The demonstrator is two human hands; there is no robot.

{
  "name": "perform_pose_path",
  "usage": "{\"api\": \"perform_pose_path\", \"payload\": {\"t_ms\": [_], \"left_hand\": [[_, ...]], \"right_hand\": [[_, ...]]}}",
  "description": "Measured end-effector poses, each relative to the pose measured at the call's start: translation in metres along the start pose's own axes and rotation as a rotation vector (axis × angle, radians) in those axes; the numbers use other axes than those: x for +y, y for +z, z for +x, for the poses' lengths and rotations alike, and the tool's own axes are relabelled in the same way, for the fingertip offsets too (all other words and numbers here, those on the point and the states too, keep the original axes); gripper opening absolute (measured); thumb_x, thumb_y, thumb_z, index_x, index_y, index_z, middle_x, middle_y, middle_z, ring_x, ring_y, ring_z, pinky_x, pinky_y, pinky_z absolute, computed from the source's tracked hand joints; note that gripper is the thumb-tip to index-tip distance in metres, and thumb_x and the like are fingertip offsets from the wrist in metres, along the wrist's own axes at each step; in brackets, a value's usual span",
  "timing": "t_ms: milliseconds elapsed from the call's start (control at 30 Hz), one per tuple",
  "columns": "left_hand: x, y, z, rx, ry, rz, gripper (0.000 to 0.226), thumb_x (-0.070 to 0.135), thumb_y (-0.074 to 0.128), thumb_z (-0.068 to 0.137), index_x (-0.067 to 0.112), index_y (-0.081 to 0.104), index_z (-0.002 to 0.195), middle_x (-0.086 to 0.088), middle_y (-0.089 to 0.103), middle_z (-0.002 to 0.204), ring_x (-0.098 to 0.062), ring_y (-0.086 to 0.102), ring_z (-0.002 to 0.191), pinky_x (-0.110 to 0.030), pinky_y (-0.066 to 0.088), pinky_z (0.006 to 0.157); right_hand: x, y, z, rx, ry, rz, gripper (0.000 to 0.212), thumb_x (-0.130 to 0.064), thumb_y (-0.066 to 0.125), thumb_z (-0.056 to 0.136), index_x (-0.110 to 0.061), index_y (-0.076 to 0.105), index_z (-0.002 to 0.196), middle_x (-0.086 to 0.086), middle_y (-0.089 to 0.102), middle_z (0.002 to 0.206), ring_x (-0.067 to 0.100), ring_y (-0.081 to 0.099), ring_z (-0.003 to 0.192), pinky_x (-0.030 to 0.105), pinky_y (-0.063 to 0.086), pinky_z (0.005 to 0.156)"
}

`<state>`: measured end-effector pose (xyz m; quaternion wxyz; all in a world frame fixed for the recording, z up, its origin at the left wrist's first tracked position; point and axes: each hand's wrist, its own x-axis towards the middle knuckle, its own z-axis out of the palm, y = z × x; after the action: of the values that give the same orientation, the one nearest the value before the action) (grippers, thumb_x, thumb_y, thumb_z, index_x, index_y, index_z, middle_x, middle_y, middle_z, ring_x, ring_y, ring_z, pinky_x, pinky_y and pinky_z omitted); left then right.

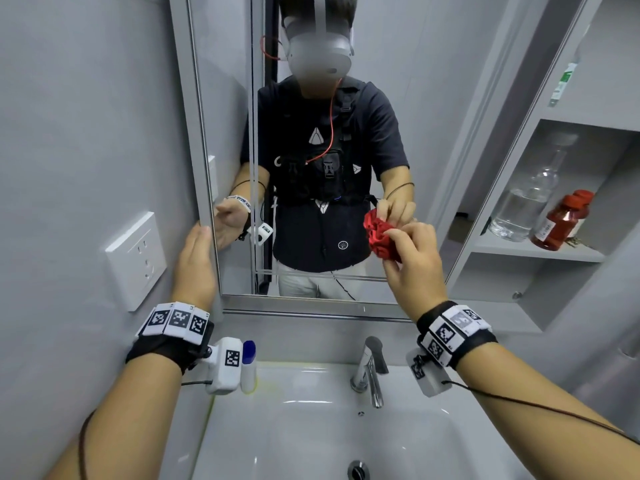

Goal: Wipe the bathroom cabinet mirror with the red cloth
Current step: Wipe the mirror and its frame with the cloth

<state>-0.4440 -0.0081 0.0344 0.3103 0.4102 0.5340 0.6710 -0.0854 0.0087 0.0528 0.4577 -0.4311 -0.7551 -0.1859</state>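
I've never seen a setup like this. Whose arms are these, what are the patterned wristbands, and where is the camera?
No machine here: a person wears a camera on the head, so you look down along their own arms. The mirror reflects them, headset included. The wristbands carry markers, probably for tracking the hands. The left hand rests flat, fingers straight, on the mirror's left edge. The right hand pinches a bunched red cloth at the glass. Below are a sink, a tap and a blue-capped bottle; a clear bottle and a red bottle stand on the shelf.
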Motion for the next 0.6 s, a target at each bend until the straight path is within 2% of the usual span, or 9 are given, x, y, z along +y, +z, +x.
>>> {"api": "perform_pose_path", "payload": {"t_ms": [67,167,200,367,433,533,600], "left_hand": [[-0.002,0.000,0.001,0.002,0.003,0.006,0.053,0.037,0.040,0.112,0.014,0.040,0.159,-0.001,0.042,0.164,-0.012,0.038,0.150,-0.035,0.024,0.128],[-0.001,0.001,0.000,0.015,0.016,0.045,0.053,0.038,0.040,0.112,0.015,0.040,0.159,0.001,0.042,0.164,-0.011,0.037,0.150,-0.025,0.023,0.122],[-0.002,0.001,0.000,0.017,0.018,0.051,0.053,0.039,0.040,0.112,0.016,0.039,0.160,0.002,0.041,0.164,-0.011,0.037,0.149,-0.025,0.024,0.120],[-0.002,0.001,0.001,0.013,0.011,0.037,0.053,0.038,0.040,0.112,0.016,0.040,0.159,0.001,0.042,0.164,-0.010,0.038,0.149,-0.033,0.025,0.127],[-0.002,0.000,0.001,0.018,0.014,0.024,0.052,0.037,0.041,0.112,0.015,0.041,0.159,0.002,0.043,0.163,-0.006,0.038,0.145,-0.029,0.025,0.125],[-0.002,0.001,-0.001,0.024,0.020,0.032,0.052,0.037,0.041,0.112,0.016,0.041,0.159,0.003,0.043,0.161,-0.001,0.038,0.138,-0.021,0.025,0.115],[0.001,0.005,-0.002,0.012,0.024,0.042,0.052,0.038,0.041,0.112,0.016,0.040,0.159,0.005,0.043,0.161,0.001,0.037,0.138,-0.018,0.023,0.112]], "right_hand": [[-0.002,0.004,-0.007,-0.050,-0.032,-0.012,0.018,-0.006,0.071,0.092,-0.006,0.068,0.109,0.003,0.050,0.101,0.019,0.042,0.098,0.015,0.037,0.089],[-0.004,0.008,-0.032,-0.241,-0.073,0.006,0.018,0.002,0.075,0.087,0.000,0.069,0.104,0.010,0.053,0.096,0.028,0.048,0.091,0.042,0.050,0.076],[-0.004,0.006,-0.033,-0.267,-0.077,0.025,0.018,0.002,0.074,0.086,0.000,0.069,0.103,0.009,0.053,0.096,0.029,0.049,0.090,0.045,0.050,0.075],[-0.010,0.002,0.003,-0.031,-0.003,0.082,0.020,-0.008,0.068,0.090,-0.010,0.067,0.111,-0.003,0.047,0.105,0.020,0.047,0.100,0.024,0.044,0.087],[-0.017,0.005,-0.005,-0.060,-0.007,0.079,0.019,-0.004,0.071,0.089,-0.008,0.068,0.108,0.000,0.048,0.103,0.021,0.047,0.099,0.027,0.046,0.085],[-0.025,0.006,-0.033,-0.238,-0.053,0.051,0.017,0.001,0.075,0.086,-0.001,0.070,0.102,0.008,0.054,0.098,0.026,0.050,0.094,0.042,0.052,0.077],[-0.023,0.002,-0.024,-0.192,-0.038,0.051,0.017,-0.001,0.074,0.087,-0.003,0.070,0.103,0.006,0.054,0.098,0.025,0.050,0.095,0.038,0.051,0.079]]}}
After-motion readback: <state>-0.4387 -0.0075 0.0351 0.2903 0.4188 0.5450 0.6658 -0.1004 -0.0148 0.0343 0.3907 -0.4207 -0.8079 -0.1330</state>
